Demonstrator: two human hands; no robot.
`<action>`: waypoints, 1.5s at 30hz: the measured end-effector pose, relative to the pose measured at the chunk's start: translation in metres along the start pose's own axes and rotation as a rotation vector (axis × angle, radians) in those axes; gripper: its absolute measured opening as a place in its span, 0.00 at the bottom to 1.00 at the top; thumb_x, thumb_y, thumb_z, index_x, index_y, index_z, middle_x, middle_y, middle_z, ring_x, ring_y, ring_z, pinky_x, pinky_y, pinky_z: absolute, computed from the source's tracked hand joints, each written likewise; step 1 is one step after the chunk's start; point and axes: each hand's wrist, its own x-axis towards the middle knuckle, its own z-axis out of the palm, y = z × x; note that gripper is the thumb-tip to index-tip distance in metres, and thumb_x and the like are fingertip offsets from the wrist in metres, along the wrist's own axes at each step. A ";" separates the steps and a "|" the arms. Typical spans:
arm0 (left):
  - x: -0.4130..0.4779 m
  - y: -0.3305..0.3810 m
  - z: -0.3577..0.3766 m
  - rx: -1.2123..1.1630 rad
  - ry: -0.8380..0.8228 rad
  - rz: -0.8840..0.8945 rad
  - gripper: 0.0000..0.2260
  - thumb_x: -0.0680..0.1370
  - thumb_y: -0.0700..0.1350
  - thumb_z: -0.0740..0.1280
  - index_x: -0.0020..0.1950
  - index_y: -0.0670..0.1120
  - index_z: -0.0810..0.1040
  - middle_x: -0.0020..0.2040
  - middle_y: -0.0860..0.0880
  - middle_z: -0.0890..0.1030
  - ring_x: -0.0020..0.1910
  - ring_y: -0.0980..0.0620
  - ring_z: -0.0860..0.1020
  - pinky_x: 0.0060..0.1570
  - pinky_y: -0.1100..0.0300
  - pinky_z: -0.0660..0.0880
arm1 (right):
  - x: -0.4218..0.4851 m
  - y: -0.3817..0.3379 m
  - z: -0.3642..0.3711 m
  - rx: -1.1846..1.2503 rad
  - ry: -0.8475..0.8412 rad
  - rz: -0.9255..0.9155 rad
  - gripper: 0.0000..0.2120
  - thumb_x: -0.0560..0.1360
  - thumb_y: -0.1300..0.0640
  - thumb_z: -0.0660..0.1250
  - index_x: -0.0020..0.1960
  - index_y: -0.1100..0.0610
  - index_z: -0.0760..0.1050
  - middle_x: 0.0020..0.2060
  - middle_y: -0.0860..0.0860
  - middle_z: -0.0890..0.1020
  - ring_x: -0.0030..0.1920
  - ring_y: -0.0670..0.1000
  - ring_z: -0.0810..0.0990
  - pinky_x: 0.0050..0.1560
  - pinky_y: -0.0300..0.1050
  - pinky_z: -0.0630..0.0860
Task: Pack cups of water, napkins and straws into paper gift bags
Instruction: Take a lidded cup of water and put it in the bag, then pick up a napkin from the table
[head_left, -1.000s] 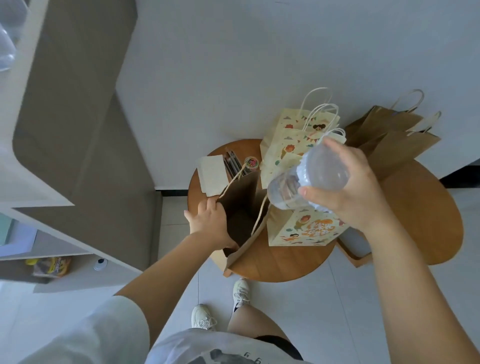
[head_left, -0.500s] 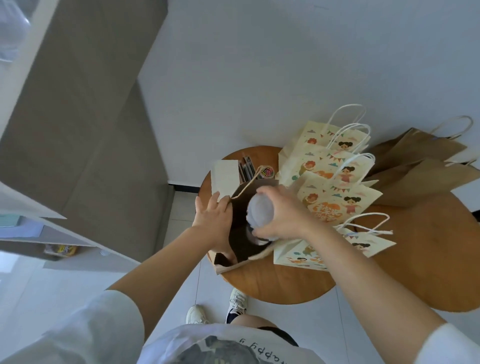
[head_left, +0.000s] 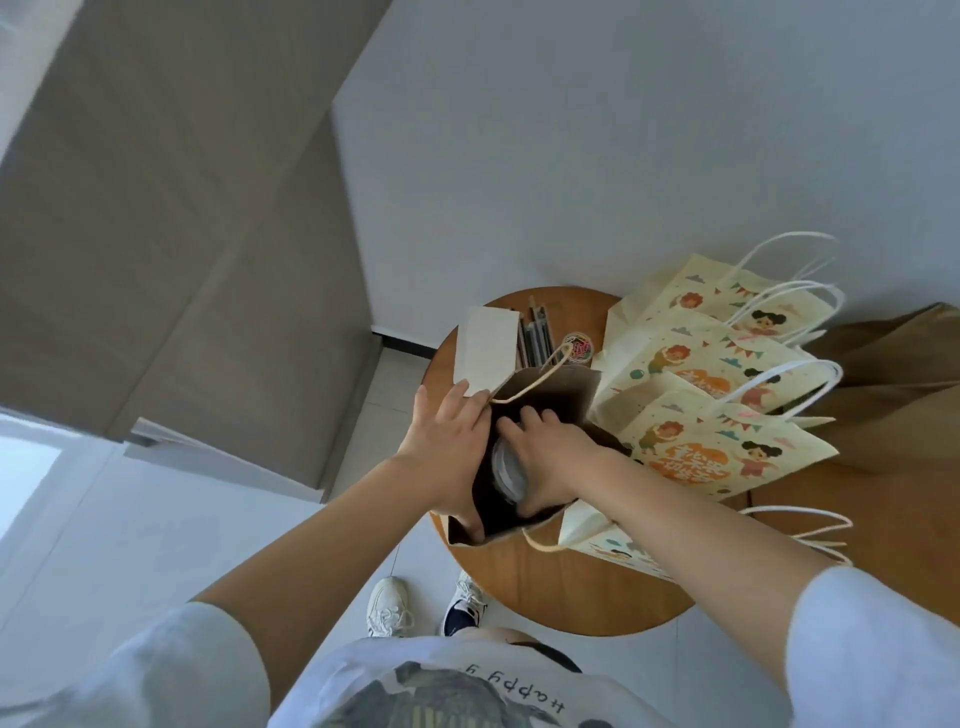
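I'm on the cup step. My right hand (head_left: 550, 457) has its grip curled over the clear lid of the cup of water (head_left: 506, 470) and holds it down inside the mouth of the brown paper bag (head_left: 561, 387), which stands at the near left edge of the round desk (head_left: 571, 587). My left hand (head_left: 447, 441) lies flat against the bag's left wall with its fingers straight. That grip is wide and holds nothing, only bracing the bag. Just the lid shows under my right palm, and I cannot tell whether the cup's base has reached the bottom.

As I judge it, the next move is to seat the cup upright and let go without tipping it. After that come the napkins (head_left: 485, 353) and straws (head_left: 537, 332), which lie just beyond the bag. The printed gift bags (head_left: 701, 364) crowd its right side.
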 end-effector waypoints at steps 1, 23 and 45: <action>0.000 -0.002 0.000 0.015 -0.002 -0.003 0.57 0.60 0.72 0.70 0.77 0.44 0.49 0.77 0.47 0.48 0.76 0.43 0.44 0.70 0.35 0.47 | 0.010 -0.001 0.002 0.008 -0.045 -0.001 0.45 0.63 0.44 0.75 0.71 0.52 0.52 0.65 0.57 0.63 0.64 0.61 0.64 0.59 0.54 0.72; 0.011 -0.013 -0.016 -0.492 -0.064 -0.130 0.39 0.72 0.52 0.70 0.77 0.45 0.53 0.76 0.48 0.55 0.75 0.48 0.54 0.74 0.47 0.53 | 0.011 -0.004 0.001 0.266 0.151 -0.065 0.17 0.76 0.49 0.61 0.62 0.55 0.67 0.56 0.54 0.74 0.56 0.56 0.75 0.50 0.48 0.74; 0.220 -0.078 0.044 -1.032 -0.061 -0.592 0.08 0.77 0.49 0.68 0.52 0.45 0.78 0.54 0.46 0.80 0.50 0.48 0.78 0.48 0.57 0.75 | 0.171 0.123 -0.002 0.987 0.014 0.458 0.12 0.74 0.67 0.57 0.33 0.58 0.67 0.26 0.51 0.67 0.27 0.50 0.67 0.27 0.39 0.64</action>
